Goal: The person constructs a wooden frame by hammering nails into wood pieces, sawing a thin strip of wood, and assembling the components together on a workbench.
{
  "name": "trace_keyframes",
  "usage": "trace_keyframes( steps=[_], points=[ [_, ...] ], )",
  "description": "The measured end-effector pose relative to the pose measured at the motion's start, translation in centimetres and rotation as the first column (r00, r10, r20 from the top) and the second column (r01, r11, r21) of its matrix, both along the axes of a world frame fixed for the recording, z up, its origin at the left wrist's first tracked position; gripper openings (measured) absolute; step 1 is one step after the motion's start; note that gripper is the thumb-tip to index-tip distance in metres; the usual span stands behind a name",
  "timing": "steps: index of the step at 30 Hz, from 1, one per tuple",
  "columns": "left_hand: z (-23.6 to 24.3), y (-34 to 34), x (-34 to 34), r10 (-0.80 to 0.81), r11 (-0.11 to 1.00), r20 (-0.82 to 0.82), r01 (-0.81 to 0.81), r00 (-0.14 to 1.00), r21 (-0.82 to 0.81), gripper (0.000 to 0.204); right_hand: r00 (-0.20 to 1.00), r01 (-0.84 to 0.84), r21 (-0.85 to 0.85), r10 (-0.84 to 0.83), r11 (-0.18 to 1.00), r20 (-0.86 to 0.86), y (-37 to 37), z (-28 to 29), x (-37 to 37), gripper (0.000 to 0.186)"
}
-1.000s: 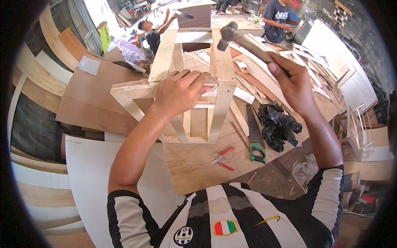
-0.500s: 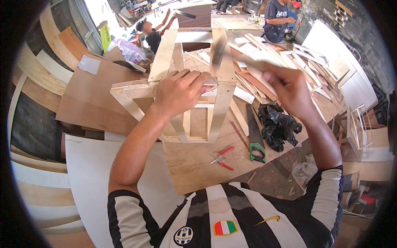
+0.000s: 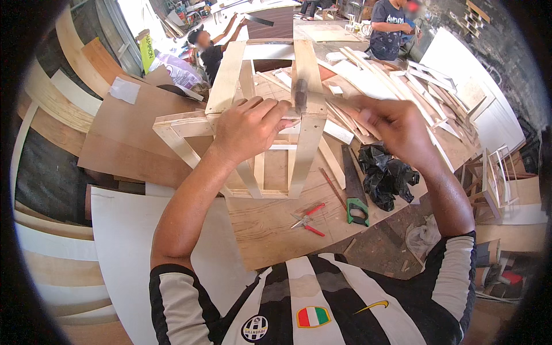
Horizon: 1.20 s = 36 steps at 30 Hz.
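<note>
A pale wooden frame (image 3: 306,152) of joined slats stands on the plywood worktable. Across its near top rail lies my left hand (image 3: 248,129), fingers curled over the wood beside the right corner. My right hand (image 3: 397,126) is closed around the handle of a hammer (image 3: 301,95). The hammer's dark head is at the top of that right corner, close to my left fingertips; motion blurs it, and I cannot tell whether it touches. Whether a nail sits under the head is hidden.
On the worktable (image 3: 259,236) lie red-handled pliers (image 3: 309,219), a green-handled handsaw (image 3: 356,201) and a crumpled black plastic bag (image 3: 386,175). Wood strips (image 3: 391,86) pile up behind. One person (image 3: 214,54) holds up a saw at far left; another person (image 3: 388,29) stands far right.
The hammer head has come down onto or near the frame's right corner, and my right hand has dropped slightly. My left hand stays in place. The person at far right has shifted their arms.
</note>
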State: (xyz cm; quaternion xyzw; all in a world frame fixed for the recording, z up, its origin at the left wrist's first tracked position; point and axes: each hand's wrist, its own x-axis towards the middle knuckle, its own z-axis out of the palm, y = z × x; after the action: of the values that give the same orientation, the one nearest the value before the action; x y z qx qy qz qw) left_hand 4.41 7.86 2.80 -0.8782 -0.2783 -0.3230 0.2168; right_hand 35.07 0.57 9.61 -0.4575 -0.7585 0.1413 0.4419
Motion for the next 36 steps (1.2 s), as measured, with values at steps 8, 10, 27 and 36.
trace_keyframes(
  steps=[8, 10, 27, 36],
  points=[
    [0.3, 0.0, 0.0, 0.017, 0.999, -0.043, -0.014, 0.999, 0.051, 0.029, 0.991, 0.019, 0.040, -0.024, 0.999, 0.135, 0.6, -1.2, 0.8, 0.032],
    [0.3, -0.2, 0.0, 0.015, 0.999, -0.033, -0.013, 0.999, 0.052, 0.028, 0.956, 0.075, -0.219, -0.007, 0.973, 0.294, 0.3, 0.3, 0.6, 0.035],
    [-0.2, 0.0, 0.0, -0.001, 1.000, 0.009, 0.001, 1.000, 0.005, 0.032, 0.999, 0.003, 0.060, -0.006, 0.998, 0.046, 0.0, -1.3, 0.3, 0.032],
    [0.2, -0.8, -0.2, 0.030, 1.000, -0.012, -0.030, 0.999, -0.005, 0.037, 0.973, -0.010, -0.148, -0.025, 0.989, -0.228, 0.4, -5.4, 1.2, 0.038]
  ],
)
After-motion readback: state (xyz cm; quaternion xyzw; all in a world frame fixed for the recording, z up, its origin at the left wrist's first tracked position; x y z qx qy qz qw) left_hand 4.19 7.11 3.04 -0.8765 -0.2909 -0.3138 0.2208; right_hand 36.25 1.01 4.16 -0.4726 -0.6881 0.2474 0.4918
